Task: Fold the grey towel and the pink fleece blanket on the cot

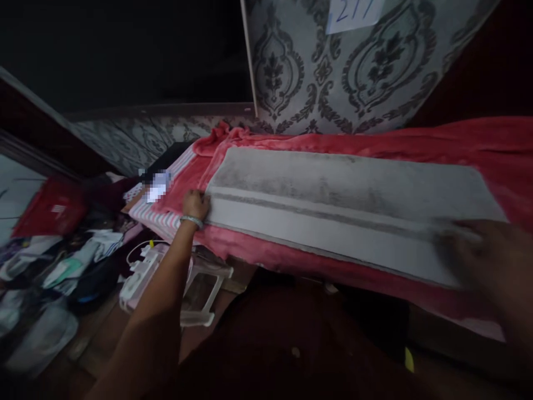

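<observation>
A long grey sheet [291,172] with a soft, darker-smudged surface lies flat on a red plush blanket [425,145]. Along its near side runs a white band [316,226], with a thin darker grey stripe above it. At the left end, my left hand [196,205], wearing a bracelet, has its fingers curled closed on the sheet's edge. Over the right end of the white band, my right hand [478,247] is smeared by motion. A pale edge shows by its fingers; whether it grips anything I cannot tell.
Striped cloth [154,214] shows beneath the blanket's left end, near a small blurred bright object [158,186]. A white plastic stool [208,300] stands below. Clothes and bags [69,272] pile up at left. Patterned wallpaper [300,72] and a dark screen [137,55] are behind.
</observation>
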